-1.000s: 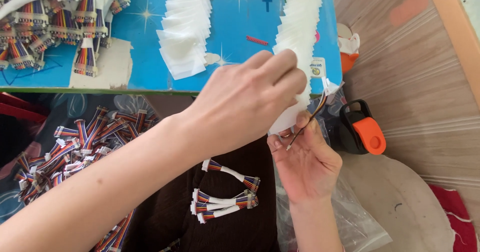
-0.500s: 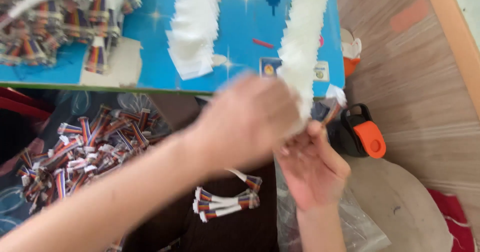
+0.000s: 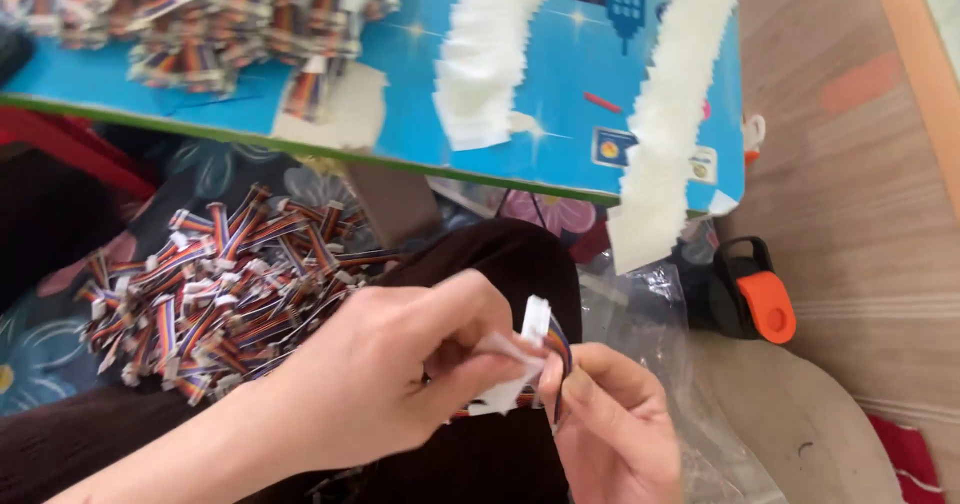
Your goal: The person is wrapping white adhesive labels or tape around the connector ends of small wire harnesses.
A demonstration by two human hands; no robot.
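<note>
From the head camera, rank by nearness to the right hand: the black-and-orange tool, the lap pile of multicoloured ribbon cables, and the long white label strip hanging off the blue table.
From the right hand:
1. Black-and-orange tool, floor, right.
2. White label strip, above, at the table edge.
3. Ribbon cable pile, far left.

L hand (image 3: 400, 384) & R hand (image 3: 610, 424) dropped from label strip (image 3: 665, 124) to lap, now pinching one label (image 3: 505, 369) on wire bundle (image 3: 550, 349).

Left hand (image 3: 385, 389) and right hand (image 3: 610, 429) meet low (fingertips pinched together).

Home piecework spot: wire-harness piles (image 3: 220, 284), low blue table (image 3: 420, 134), wooden floor (image 3: 850, 164).
</note>
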